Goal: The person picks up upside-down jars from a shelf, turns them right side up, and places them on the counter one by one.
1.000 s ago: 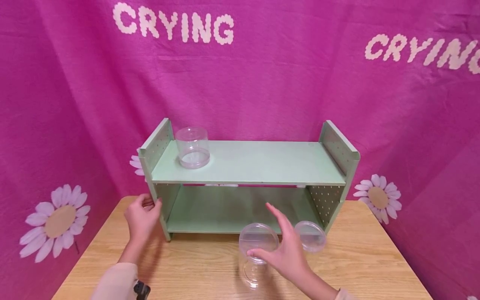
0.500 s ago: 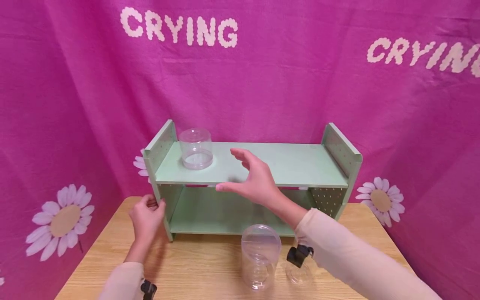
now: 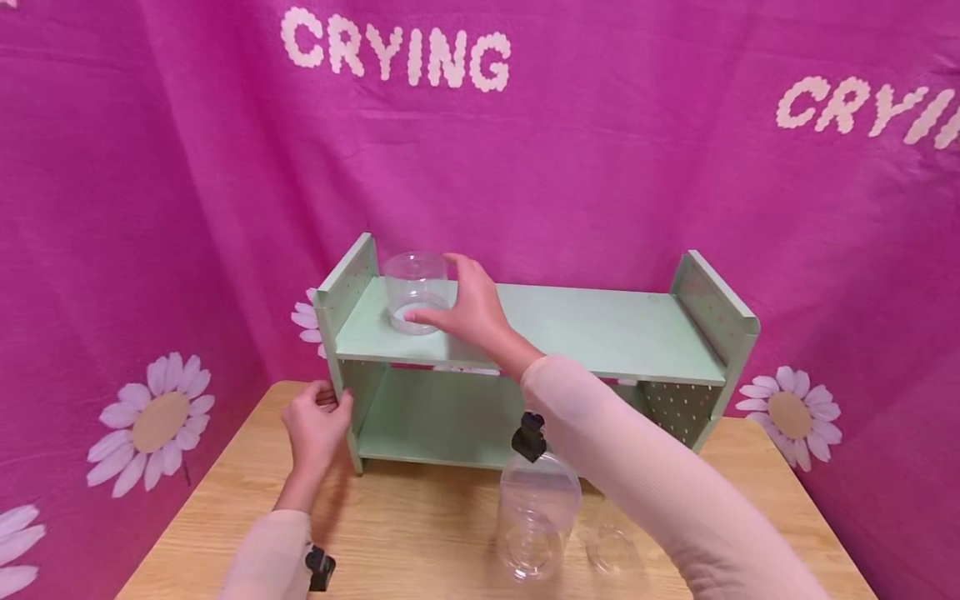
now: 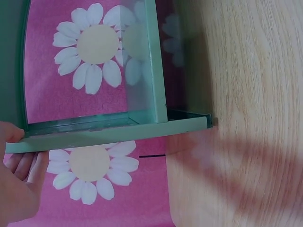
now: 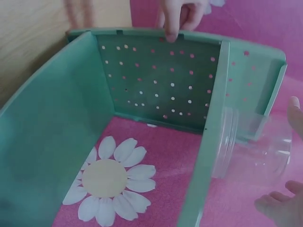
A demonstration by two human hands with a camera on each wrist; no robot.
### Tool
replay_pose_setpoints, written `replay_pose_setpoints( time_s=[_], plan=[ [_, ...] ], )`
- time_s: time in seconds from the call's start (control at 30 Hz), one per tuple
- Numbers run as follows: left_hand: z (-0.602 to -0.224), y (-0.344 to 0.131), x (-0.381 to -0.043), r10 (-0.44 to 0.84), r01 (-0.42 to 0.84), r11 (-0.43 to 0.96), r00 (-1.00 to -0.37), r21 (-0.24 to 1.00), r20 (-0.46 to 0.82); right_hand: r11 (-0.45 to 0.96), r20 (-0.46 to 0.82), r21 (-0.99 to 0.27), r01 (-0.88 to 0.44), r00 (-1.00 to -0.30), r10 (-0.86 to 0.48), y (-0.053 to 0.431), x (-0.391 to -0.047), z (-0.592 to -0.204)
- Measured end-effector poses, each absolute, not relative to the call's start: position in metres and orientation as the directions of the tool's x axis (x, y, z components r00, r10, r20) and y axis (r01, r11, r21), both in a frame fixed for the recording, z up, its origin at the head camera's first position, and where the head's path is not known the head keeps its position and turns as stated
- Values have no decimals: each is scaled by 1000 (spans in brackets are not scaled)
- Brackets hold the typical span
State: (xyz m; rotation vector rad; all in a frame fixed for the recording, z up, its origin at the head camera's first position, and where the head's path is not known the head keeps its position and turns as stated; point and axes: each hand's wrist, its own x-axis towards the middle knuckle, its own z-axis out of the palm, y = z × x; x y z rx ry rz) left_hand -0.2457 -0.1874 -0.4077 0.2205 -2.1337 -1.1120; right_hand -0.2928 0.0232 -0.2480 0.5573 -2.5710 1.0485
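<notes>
A clear plastic jar [image 3: 408, 283] stands on the upper board of a green two-tier shelf [image 3: 592, 329], near its left end. My right hand [image 3: 474, 310] is at the jar's right side, thumb in front and fingers toward the back. In the right wrist view, those fingers [image 5: 279, 205] are spread around the clear jar [image 5: 260, 151] with a gap to its wall. My left hand [image 3: 315, 425] grips the shelf's left side panel. The left wrist view shows its thumb [image 4: 10, 132] on one face of the panel and the other fingers on the opposite face.
On the wooden table [image 3: 420, 533], in front of the shelf, stands a taller clear jar [image 3: 536, 521]. Right of it is another clear round container [image 3: 611, 548], partly behind my right sleeve [image 3: 645, 467]. A pink cloth [image 3: 600, 183] with daisies hangs behind and at both sides.
My right hand has left the containers on the table and moved up and left to the jar on the upper board. My left hand keeps its grip. The head view has shifted slightly.
</notes>
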Motion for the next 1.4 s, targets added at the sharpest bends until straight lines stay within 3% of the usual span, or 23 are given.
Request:
replay_pose_setpoints(
  time_s=[0.33,0.6,0.8,1.0,1.4],
  plan=[
    [-408,-179,-247,-453,165,595,-740,787,498,652,279,-701,-288,-953,-120,18,-317,-239],
    [-407,-177,-248,-431,173,603,-752,779,500,663,247,-703,-256,-963,-109,13,-322,-236],
    [-408,-176,-248,-416,179,611,-756,771,505,651,226,-728,-215,-972,-68,16,-317,-233],
    [-409,-176,-247,-418,160,609,-768,776,486,550,198,-814,-184,-980,-36,27,-309,-231],
    [-409,-185,-245,-425,155,607,-765,779,483,442,170,-879,-181,-983,-65,69,-284,-235]
  ],
)
